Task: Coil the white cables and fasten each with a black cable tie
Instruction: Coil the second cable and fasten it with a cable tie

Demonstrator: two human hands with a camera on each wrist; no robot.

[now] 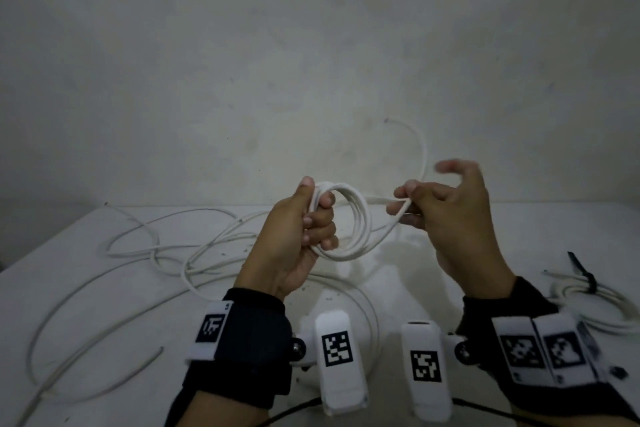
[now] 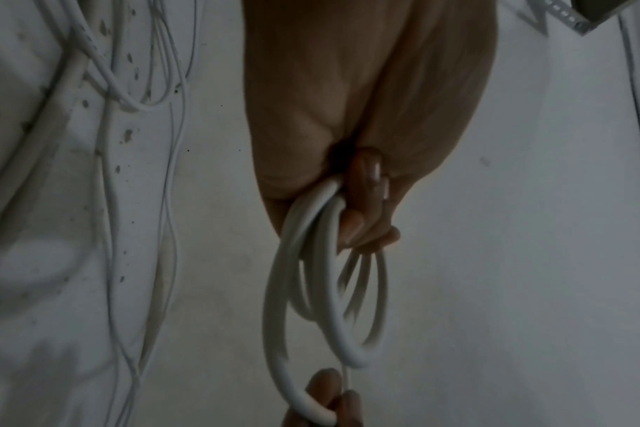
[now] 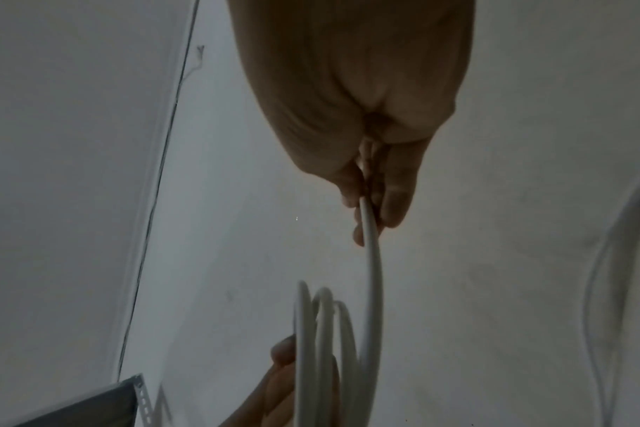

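One tied coil (image 1: 595,305) lies done on the counter (image 1: 52,270); my left hand (image 1: 298,236) grips this cable's loops (image 1: 349,222), my right hand (image 1: 446,215) pinches its tail, loose cables (image 1: 138,253) wait.

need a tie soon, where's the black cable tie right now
In the head view, the black cable tie is at the table's far right edge, fastened around a finished white cable coil, just right of the right hand.

light: dim, grey | blur: right hand (image 1: 457,215) fingers (motion) | wrist views: soft, noisy | edges: bowed
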